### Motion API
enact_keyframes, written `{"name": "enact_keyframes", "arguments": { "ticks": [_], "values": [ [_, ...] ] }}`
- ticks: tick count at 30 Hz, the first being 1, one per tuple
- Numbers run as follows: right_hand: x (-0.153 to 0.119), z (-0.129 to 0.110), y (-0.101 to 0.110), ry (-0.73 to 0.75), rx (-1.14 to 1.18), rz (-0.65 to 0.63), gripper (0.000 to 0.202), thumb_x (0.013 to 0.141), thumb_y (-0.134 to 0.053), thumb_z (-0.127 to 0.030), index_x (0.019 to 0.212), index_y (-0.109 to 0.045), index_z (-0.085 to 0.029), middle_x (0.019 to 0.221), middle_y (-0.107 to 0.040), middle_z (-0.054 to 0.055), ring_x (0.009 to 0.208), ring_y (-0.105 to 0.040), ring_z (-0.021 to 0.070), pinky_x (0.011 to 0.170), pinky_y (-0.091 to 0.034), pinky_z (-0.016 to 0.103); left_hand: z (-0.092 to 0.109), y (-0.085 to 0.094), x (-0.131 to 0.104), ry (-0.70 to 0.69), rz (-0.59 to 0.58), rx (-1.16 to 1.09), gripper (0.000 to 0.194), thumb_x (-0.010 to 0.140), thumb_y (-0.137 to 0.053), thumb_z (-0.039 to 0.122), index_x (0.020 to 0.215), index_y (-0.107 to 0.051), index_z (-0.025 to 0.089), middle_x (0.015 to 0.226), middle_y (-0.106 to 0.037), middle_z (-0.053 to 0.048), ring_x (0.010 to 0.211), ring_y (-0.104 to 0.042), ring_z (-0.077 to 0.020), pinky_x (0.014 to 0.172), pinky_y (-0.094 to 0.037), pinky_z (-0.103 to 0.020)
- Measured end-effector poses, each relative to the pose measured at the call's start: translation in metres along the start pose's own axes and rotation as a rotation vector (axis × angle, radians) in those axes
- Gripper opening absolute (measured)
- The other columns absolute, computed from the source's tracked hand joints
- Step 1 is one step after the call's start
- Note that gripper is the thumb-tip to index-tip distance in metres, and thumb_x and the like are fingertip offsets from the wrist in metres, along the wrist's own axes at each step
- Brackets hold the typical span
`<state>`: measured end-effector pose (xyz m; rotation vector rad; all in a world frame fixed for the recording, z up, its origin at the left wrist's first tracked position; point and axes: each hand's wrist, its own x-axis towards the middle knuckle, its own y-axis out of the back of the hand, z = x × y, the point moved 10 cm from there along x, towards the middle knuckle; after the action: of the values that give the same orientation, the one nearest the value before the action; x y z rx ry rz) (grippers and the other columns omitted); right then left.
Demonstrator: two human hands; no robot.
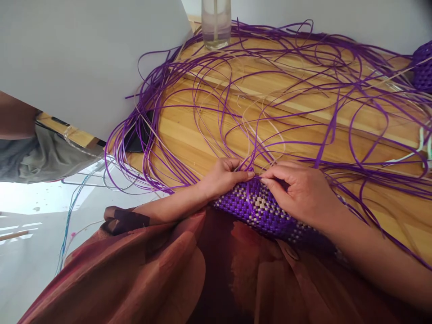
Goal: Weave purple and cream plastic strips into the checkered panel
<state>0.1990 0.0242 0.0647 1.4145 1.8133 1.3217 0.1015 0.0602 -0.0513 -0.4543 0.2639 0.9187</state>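
A purple woven piece with a cream pattern lies against my lap at the table's near edge. Long loose purple strips fan out from its upper edge over the table. My left hand grips that edge, thumb on top, with strips rising beside its fingers. On the other side, my right hand pinches a thin purple strip between thumb and forefinger, close to the left thumb tip. One short purple strip end hangs down over the woven face. The fingers below the edge are partly hidden.
Strips spread over the wooden table. A clear bottle stands at the back. A dark flat object lies under strips at left. Another purple woven item sits far right. A person's arm shows at left beyond a pale panel.
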Motion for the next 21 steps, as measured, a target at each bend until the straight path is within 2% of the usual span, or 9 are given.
{"name": "enact_keyframes", "arguments": {
  "ticks": [2, 3, 5, 7, 10, 12, 15, 18, 21],
  "values": [
    [-0.008, -0.008, 0.008, -0.002, -0.09, 0.086, 0.017, 0.088, -0.062, -0.029, 0.099, -0.068, -0.018, 0.102, -0.069, 0.009, 0.103, -0.059, 0.0267, 0.093, -0.041, 0.042, 0.001, -0.001, 0.0, -0.008, -0.019, 0.019, 0.028, 0.074, -0.073, 0.037, 0.085, -0.068, 0.012, 0.075, -0.067, -0.003, 0.062, -0.057, -0.0104, 0.06, -0.044, -0.024],
    [-0.014, -0.013, 0.007, -0.004, -0.103, 0.088, 0.027, 0.085, -0.066, -0.035, 0.106, -0.066, -0.019, 0.107, -0.068, 0.01, 0.108, -0.057, 0.0299, 0.096, -0.039, 0.046, 0.002, -0.001, 0.001, -0.021, -0.023, 0.038, 0.027, 0.074, -0.073, 0.037, 0.085, -0.068, 0.012, 0.075, -0.067, -0.003, 0.062, -0.057, -0.0104, 0.06, -0.043, -0.024],
    [-0.026, -0.022, -0.005, -0.011, -0.035, -0.007, 0.043, 0.082, -0.07, -0.039, 0.118, -0.059, -0.02, 0.105, -0.068, 0.009, 0.105, -0.058, 0.0291, 0.094, -0.041, 0.047, 0.007, 0.0, 0.001, -0.057, -0.016, 0.084, 0.026, 0.074, -0.072, 0.037, 0.083, -0.068, 0.012, 0.075, -0.067, -0.003, 0.063, -0.056, -0.0105, 0.06, -0.042, -0.023],
    [-0.037, -0.028, -0.016, -0.015, 0.052, -0.105, 0.043, 0.087, -0.064, -0.03, 0.128, -0.051, -0.022, 0.101, -0.069, 0.006, 0.094, -0.062, 0.0228, 0.088, -0.046, 0.041, 0.011, 0.002, 0.001, -0.088, 0.003, 0.122, 0.026, 0.073, -0.073, 0.037, 0.081, -0.068, 0.012, 0.072, -0.066, -0.002, 0.062, -0.055, -0.0107, 0.059, -0.042, -0.023],
    [-0.046, -0.032, -0.009, 0.038, -0.072, -0.122, 0.044, 0.093, -0.049, -0.016, 0.137, -0.045, -0.02, 0.112, -0.067, 0.008, 0.094, -0.063, 0.0219, 0.084, -0.048, 0.037, 0.013, 0.002, 0.001, -0.098, 0.013, 0.149, 0.026, 0.072, -0.074, 0.037, 0.078, -0.068, 0.012, 0.067, -0.064, -0.001, 0.059, -0.053, -0.0103, 0.057, -0.041, -0.024],
    [-0.048, -0.035, 0.003, 0.133, -0.239, -0.124, 0.042, 0.093, -0.045, -0.015, 0.134, -0.051, -0.017, 0.115, -0.066, 0.012, 0.094, -0.063, 0.0263, 0.079, -0.048, 0.039, 0.012, 0.001, 0.001, -0.094, 0.001, 0.152, 0.027, 0.073, -0.073, 0.038, 0.078, -0.067, 0.012, 0.067, -0.062, 0.0, 0.058, -0.051, -0.0094, 0.057, -0.04, -0.023],
    [-0.044, -0.034, 0.018, 0.192, -0.346, -0.15, 0.032, 0.09, -0.044, -0.015, 0.113, -0.066, -0.015, 0.101, -0.068, 0.014, 0.083, -0.063, 0.029, 0.069, -0.045, 0.041, 0.011, 0.001, 0.002, -0.095, -0.01, 0.146, 0.028, 0.074, -0.072, 0.039, 0.076, -0.065, 0.012, 0.068, -0.062, 0.0, 0.057, -0.05, -0.0085, 0.056, -0.039, -0.023],
    [-0.029, -0.031, 0.013, 0.2, -0.166, -0.286, 0.026, 0.091, -0.045, -0.015, 0.094, -0.07, -0.021, 0.089, -0.068, 0.009, 0.076, -0.062, 0.0226, 0.067, -0.045, 0.035, 0.01, 0.002, 0.003, -0.089, -0.008, 0.112, 0.028, 0.072, -0.075, 0.039, 0.077, -0.067, 0.012, 0.068, -0.063, -0.001, 0.058, -0.052, -0.0091, 0.056, -0.039, -0.023],
    [0.001, -0.021, 0.005, 0.174, -0.007, -0.355, 0.024, 0.094, -0.047, -0.021, 0.088, -0.07, -0.023, 0.085, -0.069, 0.004, 0.077, -0.062, 0.0174, 0.071, -0.045, 0.031, 0.007, -0.001, 0.002, -0.043, -0.031, 0.007, 0.029, 0.07, -0.078, 0.037, 0.081, -0.069, 0.012, 0.069, -0.066, -0.002, 0.058, -0.056, -0.01, 0.057, -0.042, -0.023]
  ]
}}
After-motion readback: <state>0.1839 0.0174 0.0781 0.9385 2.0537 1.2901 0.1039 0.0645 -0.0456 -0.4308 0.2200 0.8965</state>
